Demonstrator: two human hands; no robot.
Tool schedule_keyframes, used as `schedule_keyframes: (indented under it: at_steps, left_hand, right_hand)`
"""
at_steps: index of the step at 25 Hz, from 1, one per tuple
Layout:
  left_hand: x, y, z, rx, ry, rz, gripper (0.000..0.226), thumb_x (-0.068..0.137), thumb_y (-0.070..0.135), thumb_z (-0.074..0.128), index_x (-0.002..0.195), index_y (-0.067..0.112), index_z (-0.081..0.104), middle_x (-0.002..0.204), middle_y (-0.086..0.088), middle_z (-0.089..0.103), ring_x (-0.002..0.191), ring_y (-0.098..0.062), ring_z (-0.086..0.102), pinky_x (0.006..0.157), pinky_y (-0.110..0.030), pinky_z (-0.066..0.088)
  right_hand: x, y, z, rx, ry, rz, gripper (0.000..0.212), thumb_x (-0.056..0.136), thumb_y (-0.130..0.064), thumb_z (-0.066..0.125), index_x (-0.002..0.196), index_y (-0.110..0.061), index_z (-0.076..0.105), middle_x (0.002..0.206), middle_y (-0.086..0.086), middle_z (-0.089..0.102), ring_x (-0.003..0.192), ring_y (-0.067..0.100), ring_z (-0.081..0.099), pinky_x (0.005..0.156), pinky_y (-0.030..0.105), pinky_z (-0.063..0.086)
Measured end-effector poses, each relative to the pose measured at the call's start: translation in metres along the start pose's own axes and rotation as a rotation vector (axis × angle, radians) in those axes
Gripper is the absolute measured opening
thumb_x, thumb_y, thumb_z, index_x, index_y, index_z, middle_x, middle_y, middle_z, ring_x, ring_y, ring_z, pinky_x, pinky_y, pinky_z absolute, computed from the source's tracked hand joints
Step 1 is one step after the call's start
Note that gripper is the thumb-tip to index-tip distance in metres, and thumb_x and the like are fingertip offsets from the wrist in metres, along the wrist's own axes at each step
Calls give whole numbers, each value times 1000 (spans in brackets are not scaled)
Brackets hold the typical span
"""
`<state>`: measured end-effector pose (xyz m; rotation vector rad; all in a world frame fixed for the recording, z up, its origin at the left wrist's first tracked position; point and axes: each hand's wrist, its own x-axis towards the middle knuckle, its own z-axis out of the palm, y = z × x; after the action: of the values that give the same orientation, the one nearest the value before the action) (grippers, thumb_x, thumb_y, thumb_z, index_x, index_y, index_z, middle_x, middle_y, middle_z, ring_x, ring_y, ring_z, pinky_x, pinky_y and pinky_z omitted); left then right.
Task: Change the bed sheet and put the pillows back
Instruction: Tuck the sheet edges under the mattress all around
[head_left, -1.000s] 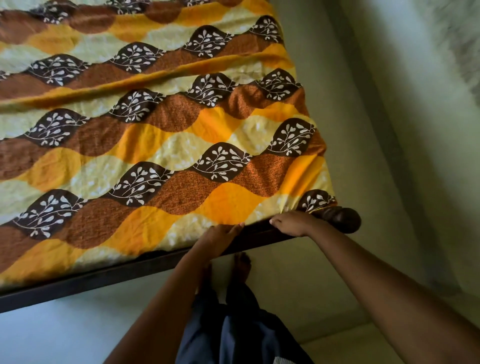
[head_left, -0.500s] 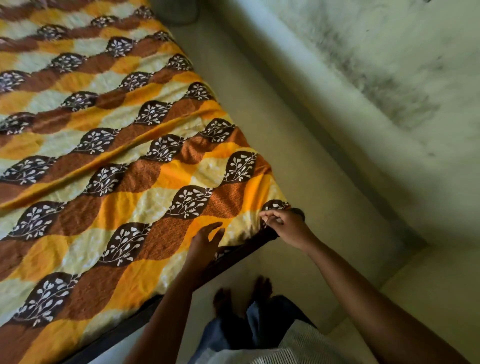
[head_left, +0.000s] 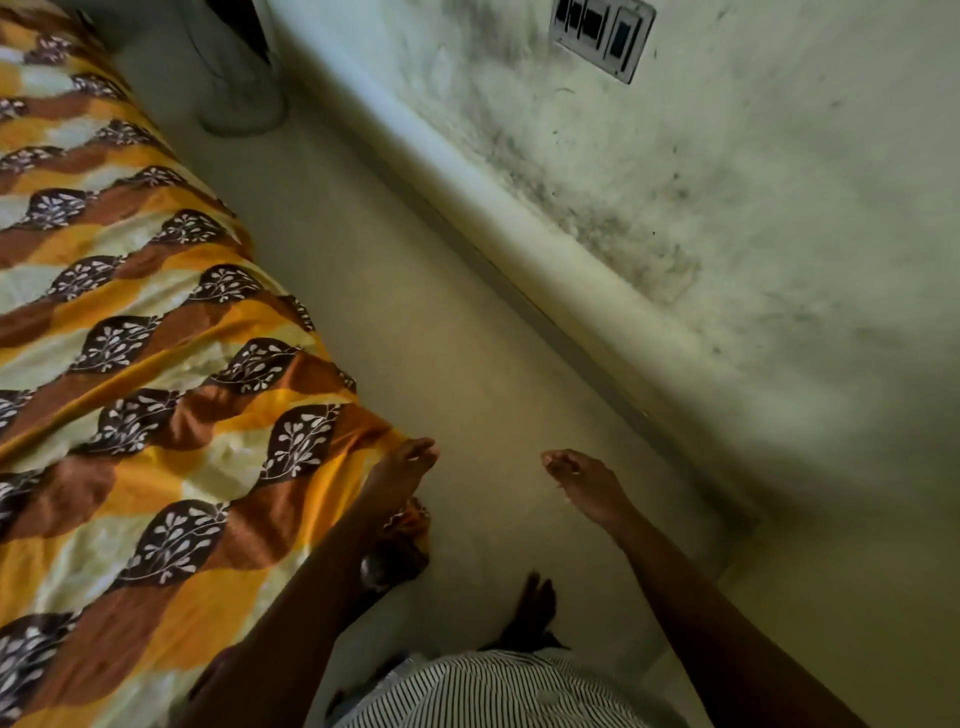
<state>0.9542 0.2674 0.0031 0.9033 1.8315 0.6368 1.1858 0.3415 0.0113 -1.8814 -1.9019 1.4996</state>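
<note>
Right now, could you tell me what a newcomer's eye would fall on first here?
The orange, brown and cream leaf-print bed sheet fills the left side. At its near corner is the left hand, while the right hand hangs empty over the floor. A dark-stained wall with a switch plate stands on the right.

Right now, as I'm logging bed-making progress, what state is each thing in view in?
Orange, brown and cream leaf-patterned bed sheet: spread out, wrinkled, near corner bunched.
Left hand: fingers straight, at the sheet's corner, gripping nothing.
Right hand: loosely curled, empty, above the pale floor.
Grey wall switch panel: switch positions unreadable.
</note>
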Motion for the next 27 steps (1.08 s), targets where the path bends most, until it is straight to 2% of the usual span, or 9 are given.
schedule_keyframes:
  at_steps: [5, 7, 9, 12, 14, 18, 22, 25, 27]
  left_hand:
    - [27, 38, 46, -187, 190, -121, 39, 98, 25, 45, 133, 10, 47, 137, -6, 47, 127, -21, 43, 92, -20, 31]
    - [40, 43, 45, -265, 277, -160, 37, 98, 29, 43, 131, 13, 49, 127, 1, 51, 112, -13, 47, 85, -19, 36]
    - [56, 44, 42, -382, 392, -217, 22, 98, 30, 42, 112, 22, 57, 102, 14, 52, 89, -2, 48, 72, -13, 36]
    - [77, 52, 34, -521, 562, -264, 20, 99, 20, 40, 86, 28, 52, 84, 9, 50, 79, -10, 51, 65, -15, 39]
    - [82, 59, 31, -578, 643, -291, 18, 99, 18, 39, 93, 18, 56, 85, 5, 54, 82, -19, 57, 63, -16, 44]
    - [71, 74, 38, -704, 949, -403, 23, 98, 14, 44, 118, 10, 53, 99, 7, 54, 79, -1, 51, 54, -3, 43]
    - [52, 56, 88, -830, 1321, -617, 26, 95, 15, 50, 119, 14, 59, 118, -8, 61, 97, -18, 59, 78, -26, 51]
    - [52, 57, 129, -936, 1504, -765, 28, 96, 16, 48, 121, 11, 58, 115, -8, 60, 100, -16, 55, 74, -25, 45]
    - [61, 54, 153, -992, 1593, -844, 32, 95, 21, 51, 125, 12, 55, 121, -8, 59, 104, -12, 51, 83, -26, 43]
  right_hand:
    - [78, -12, -54, -81, -98, -118, 29, 94, -32, 53, 116, -17, 64, 115, 2, 66, 92, 11, 58, 66, 15, 39]
    - [112, -32, -57, -136, -167, -190, 28, 94, -31, 53, 115, -16, 64, 115, 4, 66, 87, 9, 54, 56, 2, 35]
    - [148, -60, -55, -176, -241, -288, 25, 94, -28, 53, 114, -17, 64, 116, 1, 66, 90, 5, 54, 56, -4, 34]
    - [195, -104, -45, -241, -343, -430, 23, 94, -24, 54, 112, -15, 66, 117, -1, 66, 93, 3, 54, 59, -7, 33]
    - [214, -128, -37, -289, -398, -493, 24, 94, -24, 54, 112, -15, 66, 115, 1, 66, 93, 5, 55, 58, -3, 35]
    - [238, -165, -8, -416, -614, -641, 22, 92, -23, 56, 111, -15, 66, 111, 3, 67, 93, 9, 59, 58, 4, 38]
    - [230, -183, 38, -506, -875, -776, 26, 91, -23, 59, 115, -17, 64, 112, 3, 66, 101, 13, 61, 77, 18, 45]
    - [225, -177, 70, -552, -1046, -855, 27, 87, -23, 64, 114, -19, 64, 112, 3, 66, 102, 15, 62, 82, 23, 49]
    - [226, -161, 87, -589, -1147, -892, 29, 85, -23, 66, 114, -20, 64, 112, 2, 65, 101, 13, 61, 81, 22, 50]
